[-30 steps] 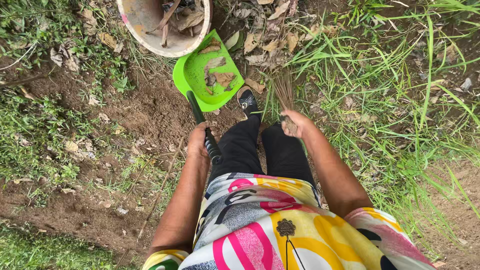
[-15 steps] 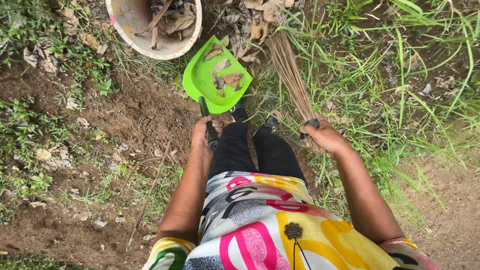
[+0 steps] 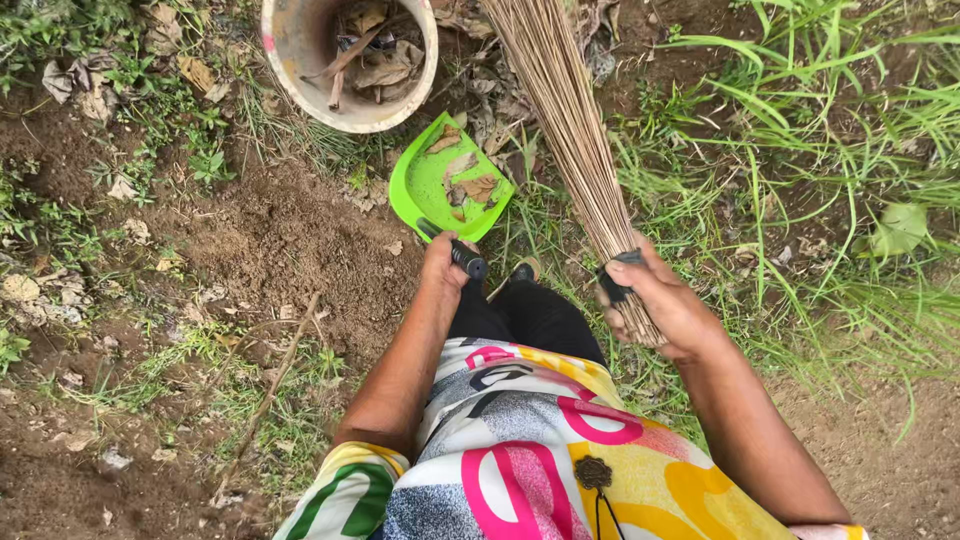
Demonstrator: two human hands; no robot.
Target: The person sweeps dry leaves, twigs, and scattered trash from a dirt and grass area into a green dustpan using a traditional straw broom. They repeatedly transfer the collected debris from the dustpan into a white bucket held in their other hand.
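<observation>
My left hand grips the black handle of a bright green dustpan, which rests on the ground with dry leaves lying in it. A bundled stick broom is held in my right hand near its bound end, and its long bristles slant up and away toward the leaf litter beside the dustpan. Just beyond the dustpan stands a worn round bucket with leaves and sticks inside.
Bare brown soil lies to the left, with a thin stick across it. Tall green grass grows on the right. Dry leaves are scattered near the bucket. My black trousers and a shoe show below the dustpan.
My right hand has swung the broom upright and forward, so its bristles now reach far up the view. The bucket and dustpan appear shifted right and lower as the view moved.
</observation>
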